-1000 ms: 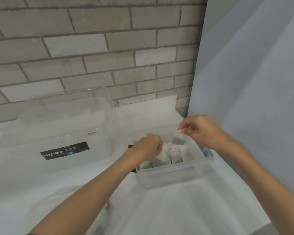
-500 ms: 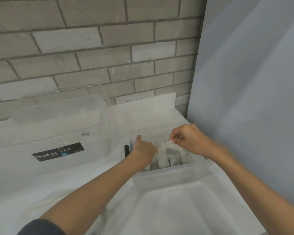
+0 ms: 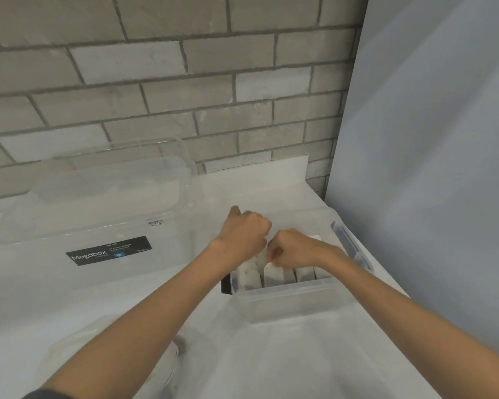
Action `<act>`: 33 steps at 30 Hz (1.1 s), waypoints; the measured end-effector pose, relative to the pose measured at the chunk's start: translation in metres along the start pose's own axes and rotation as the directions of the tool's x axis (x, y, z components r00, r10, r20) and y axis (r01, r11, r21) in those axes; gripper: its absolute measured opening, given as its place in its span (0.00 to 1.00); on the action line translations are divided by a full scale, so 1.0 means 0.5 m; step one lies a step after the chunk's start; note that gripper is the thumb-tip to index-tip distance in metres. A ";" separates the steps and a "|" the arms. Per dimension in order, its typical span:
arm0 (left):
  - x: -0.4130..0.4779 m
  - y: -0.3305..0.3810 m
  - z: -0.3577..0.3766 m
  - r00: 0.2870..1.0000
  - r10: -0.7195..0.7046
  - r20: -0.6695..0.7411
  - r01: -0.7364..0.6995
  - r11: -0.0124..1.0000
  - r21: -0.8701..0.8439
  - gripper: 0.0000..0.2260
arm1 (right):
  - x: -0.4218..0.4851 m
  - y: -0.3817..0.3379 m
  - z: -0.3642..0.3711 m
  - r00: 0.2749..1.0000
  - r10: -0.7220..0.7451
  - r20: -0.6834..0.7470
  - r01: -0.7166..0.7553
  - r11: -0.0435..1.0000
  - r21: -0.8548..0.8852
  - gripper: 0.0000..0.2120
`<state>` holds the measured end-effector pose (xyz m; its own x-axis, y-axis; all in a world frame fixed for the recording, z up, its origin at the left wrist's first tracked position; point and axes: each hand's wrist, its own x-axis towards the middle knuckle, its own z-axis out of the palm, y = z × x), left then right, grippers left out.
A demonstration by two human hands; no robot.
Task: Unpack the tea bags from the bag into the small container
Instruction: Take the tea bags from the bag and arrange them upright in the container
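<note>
Both hands are curled over the small container (image 3: 285,300): the right hand (image 3: 296,249) pinches a tea bag (image 3: 262,256), the left hand (image 3: 244,233) is closed beside it, its hold unclear. Pushing gently downward into a free gap below seems best.

The small container (image 3: 285,298) is clear, slightly frosted plastic with a smooth wall; the tea bags (image 3: 272,273) in it look like soft white matt paper; the large storage box (image 3: 98,208) is glossy transparent plastic bearing a black printed paper label (image 3: 108,250); the counter (image 3: 285,355) is smooth, white and faintly sheeny; the brick wall (image 3: 170,82) is rough, matt grey with recessed mortar; the side panel (image 3: 429,168) is smooth matt pale grey
</note>
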<state>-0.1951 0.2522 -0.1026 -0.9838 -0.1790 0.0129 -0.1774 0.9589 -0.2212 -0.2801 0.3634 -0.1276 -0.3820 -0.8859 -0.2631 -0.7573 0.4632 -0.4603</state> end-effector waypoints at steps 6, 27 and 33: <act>-0.035 -0.036 -0.030 0.987 -0.031 -0.155 0.002 0.983 -0.184 0.10 | 0.048 -0.004 0.037 0.995 0.073 0.064 -0.067 0.993 -0.093 0.09; -0.151 -0.091 -0.054 0.980 -0.142 -0.140 0.049 0.851 -0.523 0.07 | -0.036 -0.083 -0.067 0.973 -0.047 -0.225 0.021 0.993 -0.118 0.09; -0.279 -0.156 -0.040 0.965 -0.261 -0.036 0.152 0.663 -0.733 0.03 | -0.094 -0.224 -0.071 0.924 -0.228 -0.306 0.239 0.971 -0.003 0.07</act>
<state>-0.0447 0.2068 -0.0678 -0.9037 -0.4151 0.1048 -0.2873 0.7695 0.5703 -0.1962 0.3526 -0.0335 -0.3424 -0.9316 0.1217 -0.8282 0.2381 -0.5073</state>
